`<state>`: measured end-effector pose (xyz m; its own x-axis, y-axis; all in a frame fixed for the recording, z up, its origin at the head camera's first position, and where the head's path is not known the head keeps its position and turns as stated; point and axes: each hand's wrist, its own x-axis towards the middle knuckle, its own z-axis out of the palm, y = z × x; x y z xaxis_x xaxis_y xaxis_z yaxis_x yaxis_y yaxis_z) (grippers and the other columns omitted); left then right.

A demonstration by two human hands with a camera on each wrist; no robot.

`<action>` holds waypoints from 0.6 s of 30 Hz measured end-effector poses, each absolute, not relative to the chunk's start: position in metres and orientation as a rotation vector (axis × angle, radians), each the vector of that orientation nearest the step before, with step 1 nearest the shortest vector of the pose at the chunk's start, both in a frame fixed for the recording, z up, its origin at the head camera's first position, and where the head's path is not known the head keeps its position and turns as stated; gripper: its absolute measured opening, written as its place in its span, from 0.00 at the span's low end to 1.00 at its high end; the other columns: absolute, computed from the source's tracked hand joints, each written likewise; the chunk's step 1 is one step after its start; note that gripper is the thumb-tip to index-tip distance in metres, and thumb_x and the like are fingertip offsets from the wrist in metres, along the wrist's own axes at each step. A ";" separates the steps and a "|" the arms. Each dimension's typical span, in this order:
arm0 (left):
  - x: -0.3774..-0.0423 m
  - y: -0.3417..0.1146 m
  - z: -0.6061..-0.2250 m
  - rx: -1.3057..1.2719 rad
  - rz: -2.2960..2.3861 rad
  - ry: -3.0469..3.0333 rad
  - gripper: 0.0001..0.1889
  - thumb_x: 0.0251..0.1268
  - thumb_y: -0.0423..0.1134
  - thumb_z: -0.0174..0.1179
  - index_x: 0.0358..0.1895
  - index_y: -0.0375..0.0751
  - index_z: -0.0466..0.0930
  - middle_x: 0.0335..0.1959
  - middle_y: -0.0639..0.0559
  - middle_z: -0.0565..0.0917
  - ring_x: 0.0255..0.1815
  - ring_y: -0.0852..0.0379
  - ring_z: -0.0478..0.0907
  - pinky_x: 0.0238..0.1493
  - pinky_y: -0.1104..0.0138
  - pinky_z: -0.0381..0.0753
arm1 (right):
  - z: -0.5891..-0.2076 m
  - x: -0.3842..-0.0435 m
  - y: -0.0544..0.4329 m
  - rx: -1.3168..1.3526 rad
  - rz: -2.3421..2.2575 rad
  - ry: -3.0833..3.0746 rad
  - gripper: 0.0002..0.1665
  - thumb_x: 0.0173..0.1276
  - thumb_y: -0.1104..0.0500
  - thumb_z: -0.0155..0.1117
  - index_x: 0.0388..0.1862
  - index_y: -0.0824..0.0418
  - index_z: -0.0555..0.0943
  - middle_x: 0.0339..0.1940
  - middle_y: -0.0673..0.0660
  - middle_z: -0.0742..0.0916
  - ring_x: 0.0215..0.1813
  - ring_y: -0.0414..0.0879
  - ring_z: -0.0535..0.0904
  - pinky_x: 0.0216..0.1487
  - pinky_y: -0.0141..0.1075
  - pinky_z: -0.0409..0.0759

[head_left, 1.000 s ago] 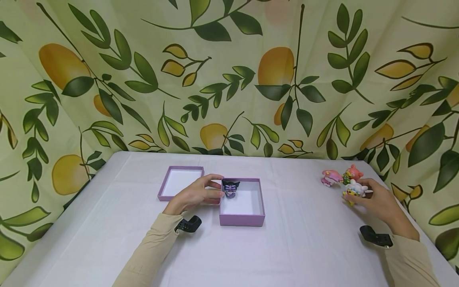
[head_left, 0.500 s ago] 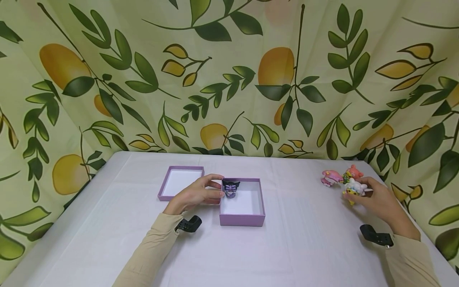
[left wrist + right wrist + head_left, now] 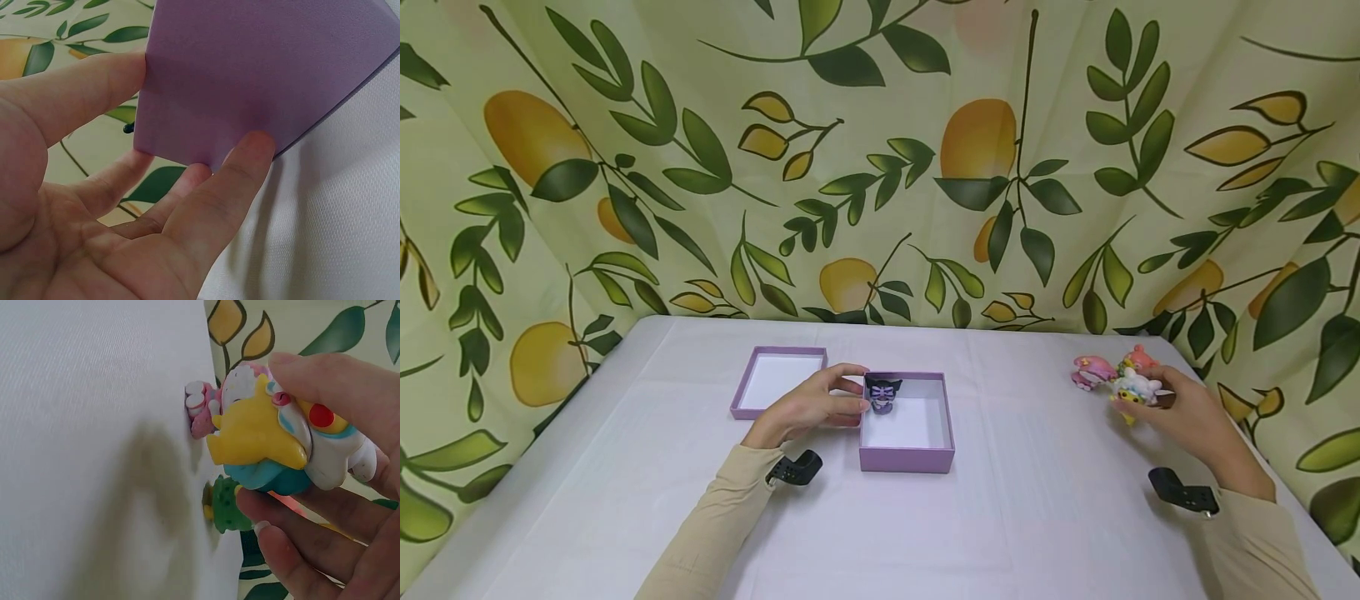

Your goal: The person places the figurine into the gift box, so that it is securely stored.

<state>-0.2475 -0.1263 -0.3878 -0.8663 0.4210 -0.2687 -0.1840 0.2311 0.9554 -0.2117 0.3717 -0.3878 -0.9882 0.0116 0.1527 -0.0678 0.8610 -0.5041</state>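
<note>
My left hand (image 3: pixel 816 406) rests its fingertips against the left wall of an open purple box (image 3: pixel 906 460); in the left wrist view, fingers (image 3: pixel 215 197) touch the box's outer wall (image 3: pixel 250 56) and far corner. Inside the box, at its back left, stands a black-and-purple figurine (image 3: pixel 882 396). At the table's right side, my right hand (image 3: pixel 1195 421) grips a white-eared figurine with yellow and blue parts (image 3: pixel 262 434) between thumb and fingers, tilted and held above the cloth. Behind it are a pink figurine (image 3: pixel 1093 372) and a coral figurine (image 3: pixel 1138 358) with a green lower body (image 3: pixel 228 503).
The purple-rimmed box lid (image 3: pixel 747 413) lies inside up, left of the box and partly behind my left hand. A white cloth covers the table (image 3: pixel 1022 517). A leaf-and-fruit patterned curtain (image 3: pixel 880 167) hangs along its back and sides.
My right hand and the white-eared figurine have shifted slightly left, now covering more of the coral figurine. The left hand and box have stayed put.
</note>
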 end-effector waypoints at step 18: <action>-0.248 -0.126 -0.388 0.230 1.678 2.033 0.32 0.65 0.28 0.62 0.71 0.35 0.62 0.59 0.34 0.69 0.46 0.49 0.83 0.56 0.56 0.87 | -0.380 -0.212 0.352 0.147 0.792 -2.804 0.37 0.57 0.51 0.78 0.57 0.71 0.74 0.45 0.71 0.83 0.36 0.34 0.79 0.27 0.23 0.76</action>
<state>-0.2476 -0.1259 -0.3881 -0.8654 0.4271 -0.2619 -0.1761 0.2302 0.9571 -0.2123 0.3525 -0.3799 -0.9700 -0.0353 0.2406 -0.1559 0.8496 -0.5038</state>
